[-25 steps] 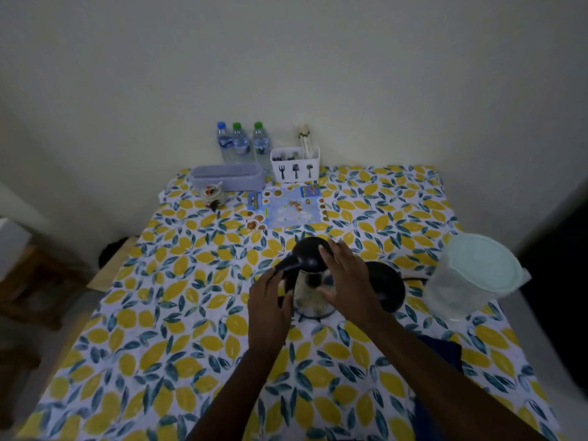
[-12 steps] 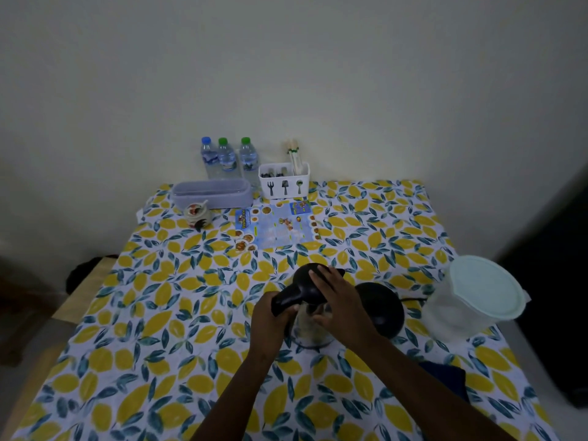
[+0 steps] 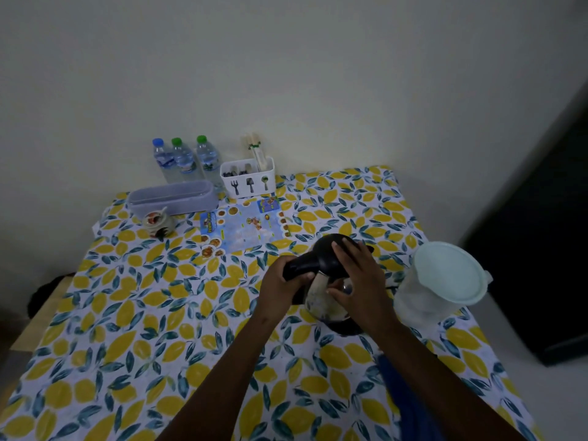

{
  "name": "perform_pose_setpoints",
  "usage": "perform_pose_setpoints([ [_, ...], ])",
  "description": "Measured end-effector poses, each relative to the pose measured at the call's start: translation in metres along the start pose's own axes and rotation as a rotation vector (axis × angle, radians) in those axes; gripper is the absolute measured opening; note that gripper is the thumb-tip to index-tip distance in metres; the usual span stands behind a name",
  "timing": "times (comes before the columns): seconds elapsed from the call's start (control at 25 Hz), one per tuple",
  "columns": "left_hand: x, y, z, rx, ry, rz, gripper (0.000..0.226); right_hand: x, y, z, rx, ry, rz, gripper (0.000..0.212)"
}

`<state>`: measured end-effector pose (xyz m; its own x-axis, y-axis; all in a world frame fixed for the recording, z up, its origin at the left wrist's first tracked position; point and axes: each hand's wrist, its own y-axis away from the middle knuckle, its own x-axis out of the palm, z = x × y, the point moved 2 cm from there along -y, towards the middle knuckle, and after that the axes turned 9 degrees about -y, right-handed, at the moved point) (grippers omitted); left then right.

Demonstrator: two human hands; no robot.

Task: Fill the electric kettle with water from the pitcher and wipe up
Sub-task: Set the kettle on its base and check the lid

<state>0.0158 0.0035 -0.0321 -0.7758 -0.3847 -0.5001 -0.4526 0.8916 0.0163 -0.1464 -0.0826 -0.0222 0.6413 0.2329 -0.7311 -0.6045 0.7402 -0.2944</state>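
**Both hands on the kettle, pitcher parked beside it**

Closest to the camera, at about 5 o'clock on the table, there's a bit of dark blue cloth poking out from under the right forearm. Can't make out much of it, the arm covers most.

Dead centre-ish, slightly toward 3 o'clock, is the electric kettle. Glass body, black lid, black handle sticking out toward 9 o'clock. It looks seated on its black base, though the hands hide most of that. The left hand has its fingers curled tight around the handle, thumb over the top. The right hand comes in from the other side, fingers bent over the black lid and the thumb pressed against the glass wall, so it's clasping the top of the kettle.

Just beside the kettle at 3 o'clock sits the pitcher, cloudy clear plastic with a pale green lid on it, upright, near the table's right edge.

The whole table wears a lemon-print tablecloth.

Further back toward 12 o'clock, a colourful menu leaflet lies flat. At 11 o'clock there's a small ceramic pot, and right behind it a long lilac tray. Against the wall, three small water bottles stand in a row, one blue cap and two green, and next to them a white cutlery caddy with chopsticks standing up in it.
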Motion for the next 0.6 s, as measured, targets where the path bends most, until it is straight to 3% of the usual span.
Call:
perform_pose_setpoints([
  [0.28,0.041,-0.030,0.000,-0.015,0.006,0.129,0.025,-0.012,0.016,-0.032,0.136,0.007,-0.059,0.090],
  [0.6,0.036,-0.029,0.014,-0.020,-0.030,0.119,0.027,0.003,0.016,-0.031,0.101,0.035,-0.062,0.093],
])
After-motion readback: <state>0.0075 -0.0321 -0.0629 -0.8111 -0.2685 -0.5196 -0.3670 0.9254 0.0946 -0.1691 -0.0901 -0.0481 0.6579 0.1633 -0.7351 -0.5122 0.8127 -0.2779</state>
